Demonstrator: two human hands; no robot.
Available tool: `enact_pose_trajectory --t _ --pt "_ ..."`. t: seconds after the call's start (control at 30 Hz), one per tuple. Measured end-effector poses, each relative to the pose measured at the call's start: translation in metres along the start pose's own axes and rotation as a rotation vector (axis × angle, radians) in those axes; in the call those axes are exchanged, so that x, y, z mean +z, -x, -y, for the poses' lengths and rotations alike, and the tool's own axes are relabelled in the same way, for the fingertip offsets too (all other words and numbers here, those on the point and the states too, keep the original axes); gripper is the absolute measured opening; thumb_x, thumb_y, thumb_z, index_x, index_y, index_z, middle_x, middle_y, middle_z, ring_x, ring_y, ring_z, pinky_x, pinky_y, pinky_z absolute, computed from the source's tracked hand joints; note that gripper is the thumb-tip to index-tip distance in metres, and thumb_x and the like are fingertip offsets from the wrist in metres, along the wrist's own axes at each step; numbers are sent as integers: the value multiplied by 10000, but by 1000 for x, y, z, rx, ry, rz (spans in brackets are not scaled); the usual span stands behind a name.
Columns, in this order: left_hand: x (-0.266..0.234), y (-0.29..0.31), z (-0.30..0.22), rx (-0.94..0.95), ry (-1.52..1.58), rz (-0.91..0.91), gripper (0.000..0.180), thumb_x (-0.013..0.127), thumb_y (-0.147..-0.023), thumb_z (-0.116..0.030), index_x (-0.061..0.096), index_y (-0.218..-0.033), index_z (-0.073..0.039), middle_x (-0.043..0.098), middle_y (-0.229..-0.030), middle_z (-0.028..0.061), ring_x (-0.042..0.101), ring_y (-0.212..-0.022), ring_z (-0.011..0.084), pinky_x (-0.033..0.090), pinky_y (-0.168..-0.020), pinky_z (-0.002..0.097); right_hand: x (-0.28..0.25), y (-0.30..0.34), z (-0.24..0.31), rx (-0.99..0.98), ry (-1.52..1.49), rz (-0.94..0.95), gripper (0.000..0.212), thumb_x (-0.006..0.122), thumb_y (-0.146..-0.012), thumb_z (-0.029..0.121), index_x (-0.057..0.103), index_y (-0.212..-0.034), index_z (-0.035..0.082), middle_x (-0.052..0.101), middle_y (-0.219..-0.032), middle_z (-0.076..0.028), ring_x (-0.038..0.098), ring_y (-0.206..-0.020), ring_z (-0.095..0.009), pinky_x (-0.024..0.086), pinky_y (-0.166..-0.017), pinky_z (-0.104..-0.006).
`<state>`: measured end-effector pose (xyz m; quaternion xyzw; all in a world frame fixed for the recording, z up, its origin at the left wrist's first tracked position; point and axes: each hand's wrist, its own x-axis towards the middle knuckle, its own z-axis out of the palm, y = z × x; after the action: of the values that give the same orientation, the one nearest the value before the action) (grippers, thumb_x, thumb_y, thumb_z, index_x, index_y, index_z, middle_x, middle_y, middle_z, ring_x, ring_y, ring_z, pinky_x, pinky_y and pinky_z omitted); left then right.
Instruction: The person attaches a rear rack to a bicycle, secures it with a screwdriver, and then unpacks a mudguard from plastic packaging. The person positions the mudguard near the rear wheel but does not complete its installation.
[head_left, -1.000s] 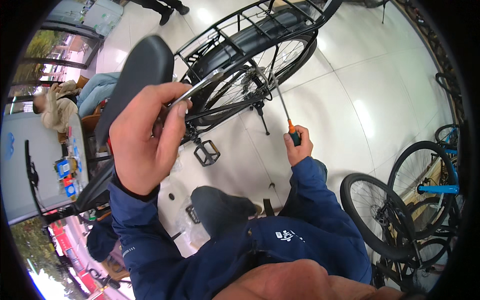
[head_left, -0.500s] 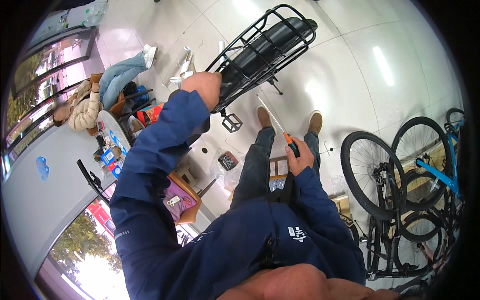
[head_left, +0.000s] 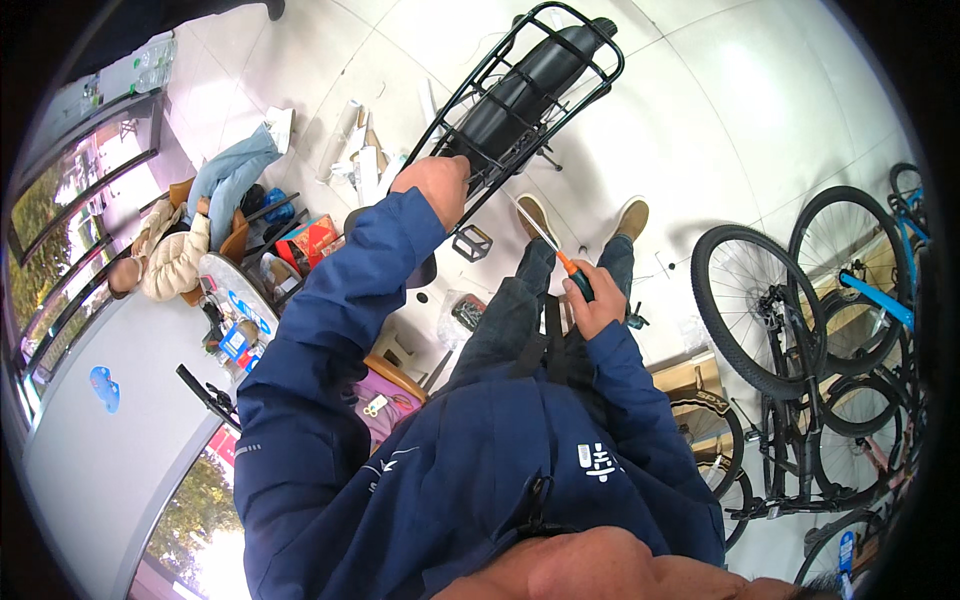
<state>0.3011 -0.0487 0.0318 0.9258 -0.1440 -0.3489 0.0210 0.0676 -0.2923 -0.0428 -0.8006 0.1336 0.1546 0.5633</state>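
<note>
A bicycle's black luggage rack (head_left: 487,75) extends over its rear wheel and black mudguard (head_left: 520,97), at the upper middle. My left hand (head_left: 437,188) is closed at the near end of the rack. Its fingertips are hidden, so what they grip cannot be made out. In my right hand (head_left: 598,303) is a screwdriver (head_left: 577,278) with an orange and dark green handle. The long shaft points up and left, its tip close to the rack's near rail; contact cannot be told. Below the rack a pedal (head_left: 471,243) sticks out.
Several bicycles (head_left: 770,310) stand on the right. On the left are a small cluttered table (head_left: 225,268), a red box (head_left: 308,240) and a seated person (head_left: 185,250). White packing pieces (head_left: 368,165) lie beyond my left hand. A clear bag with a dark item (head_left: 467,311) lies near my legs.
My left hand has shifted right and slightly down against the rack. The screwdriver's tip is now nearer the rack. The view has shifted, and a dark shape has entered at the upper left.
</note>
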Motion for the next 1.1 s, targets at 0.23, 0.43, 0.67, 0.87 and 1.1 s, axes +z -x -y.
enact_pose_trajectory --t 0.23,0.43,0.67,0.87,1.1 --pt "-2 -4 -1 16 34 29 276 541 -931 -151 736 -1113 -81 732 -950 211 705 -925 398 565 -849 486 -1 -8 -6 0 -1 -3 363 734 -935 247 673 -1248 73 671 -1026 -146 683 -916 -327 534 -803 -366" --pt "4 -6 -2 1 -38 26 277 548 -921 -147 743 -1105 -80 730 -1001 215 695 -951 400 557 -882 481 -4 -9 -9 -18 8 -4 371 744 -917 236 677 -1247 80 676 -1036 -152 683 -905 -340 538 -788 -371" --pt "5 -6 -2 15 -36 9 264 555 -915 -142 742 -1078 -54 728 -989 217 694 -938 404 559 -876 479 -2 -9 -10 -13 -24 14 373 748 -911 234 680 -1245 83 680 -1037 -151 687 -898 -345 544 -783 -374" --pt "11 -7 0 31 -25 -37 250 577 -882 -124 751 -1043 -42 724 -913 238 707 -903 401 570 -832 471 -1 -7 -12 -34 -17 -19 372 751 -908 224 681 -1242 78 682 -1030 -151 689 -897 -345 545 -788 -367" --pt "9 -8 2 14 9 0 264 574 -879 -134 760 -1047 -50 727 -916 236 708 -904 401 573 -848 465 -2 -10 -14 -43 6 -9 357 754 -908 202 679 -1227 63 674 -1014 -155 681 -885 -343 536 -784 -365"
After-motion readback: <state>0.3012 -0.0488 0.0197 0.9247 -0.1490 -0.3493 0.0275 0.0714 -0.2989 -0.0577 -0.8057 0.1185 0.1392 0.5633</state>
